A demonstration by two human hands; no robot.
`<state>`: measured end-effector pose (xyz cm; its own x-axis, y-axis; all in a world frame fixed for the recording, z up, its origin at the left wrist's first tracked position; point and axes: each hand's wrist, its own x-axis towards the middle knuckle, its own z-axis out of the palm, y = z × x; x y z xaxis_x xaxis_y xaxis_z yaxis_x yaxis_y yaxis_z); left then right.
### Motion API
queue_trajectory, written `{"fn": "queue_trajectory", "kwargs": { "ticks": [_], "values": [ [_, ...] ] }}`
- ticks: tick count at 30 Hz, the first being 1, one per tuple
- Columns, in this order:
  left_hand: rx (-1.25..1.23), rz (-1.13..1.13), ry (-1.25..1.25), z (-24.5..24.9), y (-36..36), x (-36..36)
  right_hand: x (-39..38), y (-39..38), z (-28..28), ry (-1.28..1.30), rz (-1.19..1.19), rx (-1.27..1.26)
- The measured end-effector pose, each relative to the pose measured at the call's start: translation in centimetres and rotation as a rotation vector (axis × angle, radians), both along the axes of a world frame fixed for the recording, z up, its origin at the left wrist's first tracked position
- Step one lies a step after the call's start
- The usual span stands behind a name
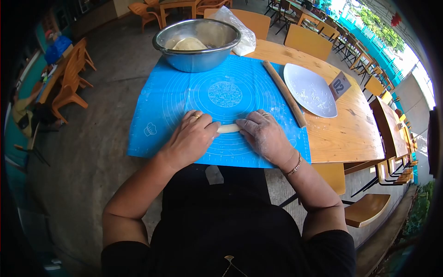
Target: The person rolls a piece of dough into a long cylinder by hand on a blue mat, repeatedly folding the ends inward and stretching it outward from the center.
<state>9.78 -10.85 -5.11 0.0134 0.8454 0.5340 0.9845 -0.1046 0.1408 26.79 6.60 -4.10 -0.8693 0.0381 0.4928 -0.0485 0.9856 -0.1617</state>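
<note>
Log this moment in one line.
left hand: at left end of dough strip; right hand: floury, at right end; beneath: blue baking mat; at right: rolling pin; metal bowl: dough ball

Site: eating place, likely a casual restaurant or canteen, partly open to outdoors. Wooden counter (341, 138) in foreground bears a standing card (340, 86) printed "02", in the manner of a table number. More wooden tables (391, 124) beyond and to the right, with many chairs (308, 42) set around them, several in rows toward the back. Orange slatted armchairs (70, 90) on left side. Floor (117, 92) grey, concrete-looking, worn and stained. Upper right: daylight, turquoise fence (371, 44), leafy growth (369, 23) behind it, sloping roof edge above. Low green plants (422, 207) border the lower right.
</note>
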Motion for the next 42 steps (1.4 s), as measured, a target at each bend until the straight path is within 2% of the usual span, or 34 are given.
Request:
{"fn": "queue_trajectory", "kwargs": {
  "ticks": [5, 12, 19, 21, 26, 28, 31, 42],
  "values": [
    [-0.044, 0.115, -0.014, 0.5, -2.8, -1.1, 3.0, 2.1, 0.2, 0.009, -0.118, -0.016],
    [0.060, 0.010, -0.039, 0.2, -1.0, 0.0, 1.6, 0.4, 0.5, 0.036, -0.032, -0.054],
    [0.071, 0.037, -0.178, -0.8, -1.3, -0.2, 2.8, 1.9, 0.0, -0.012, -0.122, 0.025],
    [0.086, 0.033, -0.185, -0.5, -1.0, -0.5, 2.9, 2.5, -0.1, -0.004, -0.158, -0.091],
    [0.069, 0.049, -0.236, -0.6, -1.1, -0.3, 2.8, 1.8, -0.7, 0.093, -0.181, -0.034],
    [0.098, 0.041, -0.248, -0.8, -1.0, -0.2, 2.8, 1.7, -0.9, 0.095, -0.217, -0.099],
    [0.112, 0.023, -0.253, -0.7, -1.1, -0.4, 2.9, 1.4, -0.6, 0.082, -0.226, -0.153],
    [0.080, 0.071, -0.259, -0.6, -1.4, -0.2, 3.2, 1.5, -0.7, 0.106, -0.205, -0.107]
  ]
}}
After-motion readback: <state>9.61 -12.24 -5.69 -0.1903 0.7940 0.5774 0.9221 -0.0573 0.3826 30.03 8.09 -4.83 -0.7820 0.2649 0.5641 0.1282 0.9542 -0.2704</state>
